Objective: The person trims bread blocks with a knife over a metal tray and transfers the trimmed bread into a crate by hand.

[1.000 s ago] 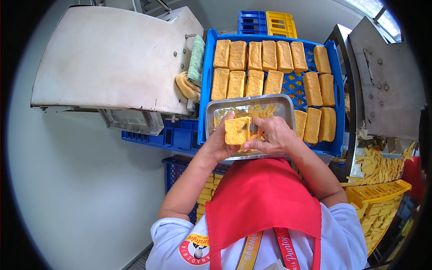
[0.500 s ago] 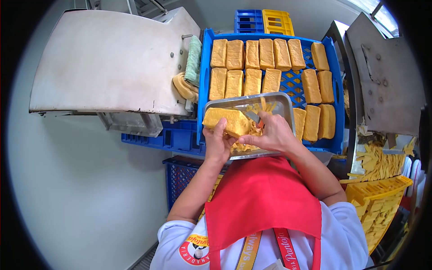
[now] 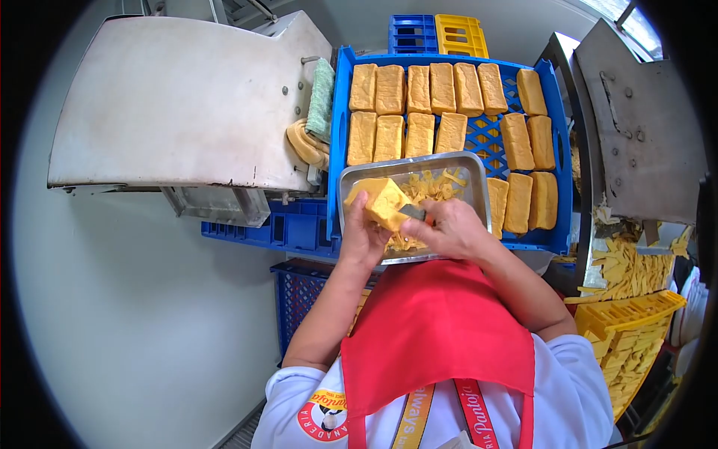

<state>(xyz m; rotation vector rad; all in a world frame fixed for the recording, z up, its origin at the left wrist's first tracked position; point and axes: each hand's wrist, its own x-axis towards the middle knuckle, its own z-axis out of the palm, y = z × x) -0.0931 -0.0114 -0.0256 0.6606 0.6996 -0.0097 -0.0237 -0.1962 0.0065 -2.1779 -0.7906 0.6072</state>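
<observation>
My left hand (image 3: 364, 236) is closed round a yellow bread loaf (image 3: 384, 203), holding it tilted with one cut end turned toward my right. In my right hand (image 3: 458, 230) is a small knife (image 3: 413, 212) with a short grey blade and a bit of orange handle showing. The blade lies against the loaf's end. Both hands are over a metal tray (image 3: 479, 173), where thin yellow crust strips (image 3: 434, 184) are heaped under the loaf.
Behind the tray, a blue crate (image 3: 562, 150) bears rows of loaves (image 3: 516, 142). At left stands a white machine (image 3: 187, 105) with a green cloth (image 3: 321, 97). To the right are another metal machine (image 3: 643, 135) and a yellow crate (image 3: 636, 322) with strips visible through its side.
The loaf has turned so its end faces right. The knife blade has come down onto that end, and a strip that stood up by my right hand has dropped among the trimmings.
</observation>
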